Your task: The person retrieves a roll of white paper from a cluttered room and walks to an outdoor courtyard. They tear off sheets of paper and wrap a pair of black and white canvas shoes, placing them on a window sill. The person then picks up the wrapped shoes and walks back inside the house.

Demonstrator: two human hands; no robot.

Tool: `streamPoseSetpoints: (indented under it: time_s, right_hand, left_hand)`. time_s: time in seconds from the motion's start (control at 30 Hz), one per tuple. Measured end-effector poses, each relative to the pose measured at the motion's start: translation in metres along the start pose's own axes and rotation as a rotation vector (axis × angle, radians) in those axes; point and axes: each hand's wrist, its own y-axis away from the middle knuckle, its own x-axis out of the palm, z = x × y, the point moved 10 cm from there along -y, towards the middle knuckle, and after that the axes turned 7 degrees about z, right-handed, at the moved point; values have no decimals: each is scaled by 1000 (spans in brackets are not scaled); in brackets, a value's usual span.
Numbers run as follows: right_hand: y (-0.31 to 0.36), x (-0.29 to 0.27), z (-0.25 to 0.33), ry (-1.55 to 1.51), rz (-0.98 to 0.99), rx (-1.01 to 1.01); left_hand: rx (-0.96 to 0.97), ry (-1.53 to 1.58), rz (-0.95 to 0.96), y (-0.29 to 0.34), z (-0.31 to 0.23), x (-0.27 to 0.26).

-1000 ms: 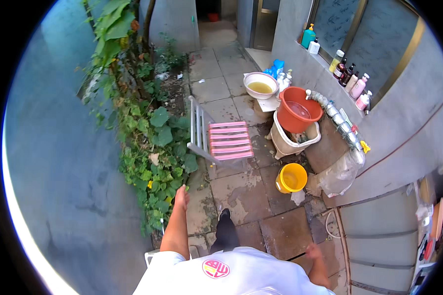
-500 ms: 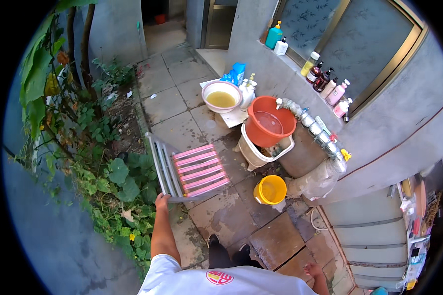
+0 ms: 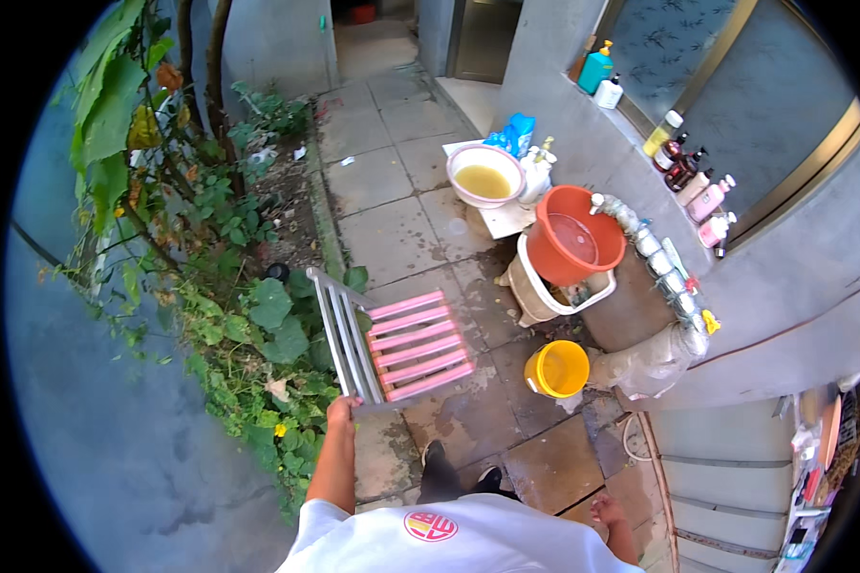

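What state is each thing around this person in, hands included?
Left hand, closed on the chair's frame
Pink-slatted chair, unfolded
Right hand, empty, loosely curled
White basin, holding yellowish liquid
Orange tub, uncovered
Yellow bucket, upright, uncovered
Teal pump bottle, upright

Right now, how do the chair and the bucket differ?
The chair is pink and grey; the bucket is yellow. The chair is larger than the bucket. The left hand grips the chair, while no hand touches the bucket. Both are in the paved yard.
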Motion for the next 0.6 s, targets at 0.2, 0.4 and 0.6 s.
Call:
streamPoseSetpoints:
  time_s: [0.2,0.4,0.6]
  right_hand:
    - [-49,45,-6,-8,188,36]
    - [-112,39,42,52,338,-83]
    - [-149,2,127,76,264,-192]
  left_hand:
    - [24,-128,-105,77,22,-135]
    - [-11,-257,-186,140,66,-204]
    - [-59,-1187,-827,207,-1,-184]
